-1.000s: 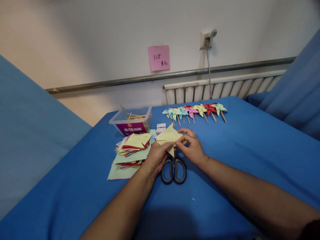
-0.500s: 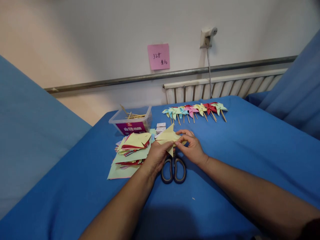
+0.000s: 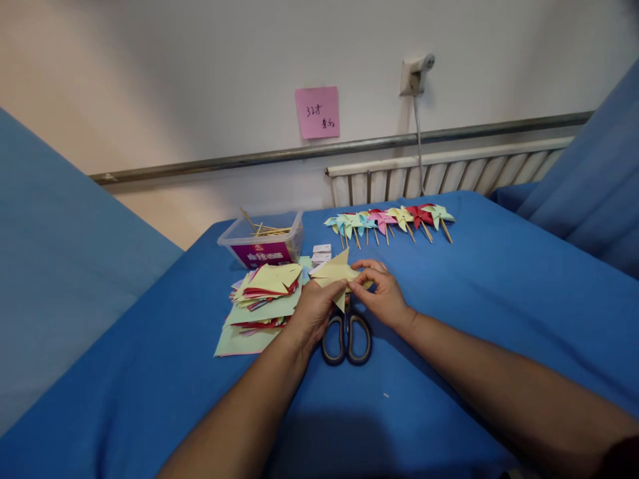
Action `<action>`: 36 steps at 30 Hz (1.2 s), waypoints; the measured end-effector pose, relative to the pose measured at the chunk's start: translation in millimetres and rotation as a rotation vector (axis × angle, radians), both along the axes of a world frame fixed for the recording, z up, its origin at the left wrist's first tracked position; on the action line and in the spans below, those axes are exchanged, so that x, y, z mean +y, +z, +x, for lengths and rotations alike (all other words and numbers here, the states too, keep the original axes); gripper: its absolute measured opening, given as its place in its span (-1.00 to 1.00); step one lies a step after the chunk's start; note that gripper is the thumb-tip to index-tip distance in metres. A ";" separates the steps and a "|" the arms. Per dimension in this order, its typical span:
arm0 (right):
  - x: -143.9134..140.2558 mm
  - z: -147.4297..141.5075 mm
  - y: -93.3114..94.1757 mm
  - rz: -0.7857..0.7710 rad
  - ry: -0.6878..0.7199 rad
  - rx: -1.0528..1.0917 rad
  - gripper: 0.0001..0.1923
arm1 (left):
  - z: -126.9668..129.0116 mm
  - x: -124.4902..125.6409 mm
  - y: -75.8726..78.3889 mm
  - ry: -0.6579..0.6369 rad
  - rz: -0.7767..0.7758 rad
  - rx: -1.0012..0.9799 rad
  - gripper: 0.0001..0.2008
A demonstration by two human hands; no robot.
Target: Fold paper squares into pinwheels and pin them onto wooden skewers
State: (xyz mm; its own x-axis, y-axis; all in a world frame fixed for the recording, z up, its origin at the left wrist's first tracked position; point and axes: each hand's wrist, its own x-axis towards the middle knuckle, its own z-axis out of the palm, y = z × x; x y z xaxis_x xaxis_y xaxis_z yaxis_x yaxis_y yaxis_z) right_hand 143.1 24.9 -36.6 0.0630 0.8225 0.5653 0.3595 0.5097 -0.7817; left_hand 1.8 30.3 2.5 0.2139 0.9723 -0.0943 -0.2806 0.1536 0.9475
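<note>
Pinching pointed yellow paper (image 3: 335, 273) between both hands (image 3: 349, 303).

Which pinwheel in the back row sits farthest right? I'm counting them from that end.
The pale green pinwheel at the row's right end, next to the red pinwheel; its wooden stick slants toward the right, and nothing lies beyond it on the blue cloth.

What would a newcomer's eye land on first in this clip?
Most likely the left hand and right hand at centre, pinching a folded yellow paper just above black-handled scissors on the blue cloth. Next, the row of coloured pinwheels on sticks along the far edge, and the stack of cut paper left of the hands.
</note>
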 end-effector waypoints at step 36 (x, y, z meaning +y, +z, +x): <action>1.9 -3.2 3.4 -0.458 0.149 0.644 -0.65 | -9.1 0.8 7.9 -0.130 -0.167 0.104 -0.76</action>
State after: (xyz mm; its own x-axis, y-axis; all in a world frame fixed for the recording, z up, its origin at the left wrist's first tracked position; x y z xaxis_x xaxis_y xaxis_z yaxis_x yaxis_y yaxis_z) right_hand 139.9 26.8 -33.2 0.1329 0.9893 0.0602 -0.2796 0.0957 -0.9553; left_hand -7.3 31.1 10.4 0.3166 0.9064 -0.2796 -0.1505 0.3391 0.9287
